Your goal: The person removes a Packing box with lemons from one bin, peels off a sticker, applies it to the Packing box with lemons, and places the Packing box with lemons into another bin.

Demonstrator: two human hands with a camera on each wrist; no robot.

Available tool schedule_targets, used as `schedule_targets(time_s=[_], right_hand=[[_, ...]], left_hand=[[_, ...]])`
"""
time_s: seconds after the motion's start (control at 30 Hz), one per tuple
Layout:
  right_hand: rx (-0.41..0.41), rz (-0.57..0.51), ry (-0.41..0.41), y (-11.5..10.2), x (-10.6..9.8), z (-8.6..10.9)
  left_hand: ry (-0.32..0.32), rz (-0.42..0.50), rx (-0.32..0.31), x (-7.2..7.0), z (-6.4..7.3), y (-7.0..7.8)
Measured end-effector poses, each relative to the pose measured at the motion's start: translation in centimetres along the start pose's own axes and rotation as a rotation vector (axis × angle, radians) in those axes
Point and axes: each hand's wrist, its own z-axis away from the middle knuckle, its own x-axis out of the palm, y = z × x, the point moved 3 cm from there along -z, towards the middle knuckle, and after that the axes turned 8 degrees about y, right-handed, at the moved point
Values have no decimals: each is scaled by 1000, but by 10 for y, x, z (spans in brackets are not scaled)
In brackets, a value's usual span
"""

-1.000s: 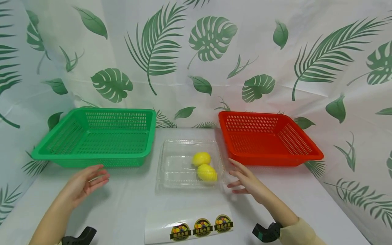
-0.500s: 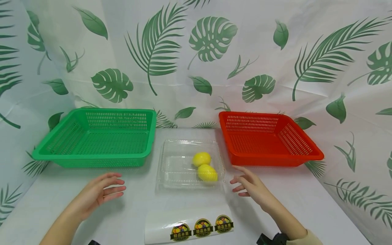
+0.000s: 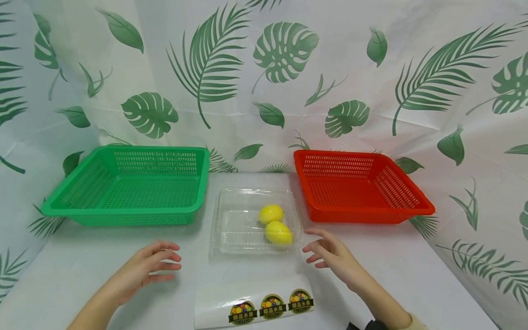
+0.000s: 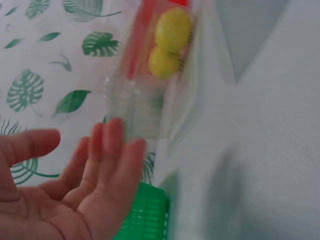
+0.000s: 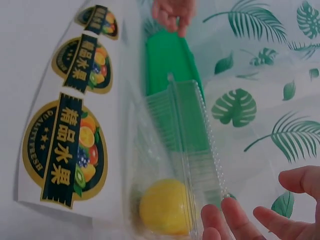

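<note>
A clear plastic clamshell box [image 3: 243, 224] stands in the middle of the table with two lemons [image 3: 278, 233] at its right side. Left of it, my left hand [image 3: 142, 270] hovers over the table, fingers loosely bent and holding nothing. My right hand [image 3: 332, 254] is just right of the box's near corner, its fingers pointing at the box, also with nothing in it. In the right wrist view the fingertips [image 5: 232, 212] are close beside the box's edge; whether they touch it I cannot tell. A sheet of round fruit stickers [image 3: 272, 306] lies in front of the box.
At the back left sits a green plastic basket [image 3: 136, 211]; a red plastic basket [image 3: 371, 215] is at the back right. Both have perforated sides, and nothing shows inside them. A leaf-print curtain [image 3: 247, 59] hangs behind the table.
My left hand has moved right and toward me, away from the green basket. My right hand has come slightly nearer to me. The box, lemons and stickers have stayed put.
</note>
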Motion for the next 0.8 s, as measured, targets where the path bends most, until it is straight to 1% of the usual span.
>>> schedule_targets(time_s=[0.13,0.23,0.43,0.57,0.8], right_hand=[[-43,9,-49,-2,7,1],[-66,9,-82,-4,12,1],[-67,-9,-140,-5,24,1],[-84,-13,-163,-4,31,1],[-105,-14,-215,-7,42,3]], left_hand=[[-32,-128,23,7,-1,-5],[-53,-174,29,12,-1,-7],[-97,-257,18,21,1,-9],[-113,-290,13,29,4,-11],[-144,-307,12,39,7,-16]])
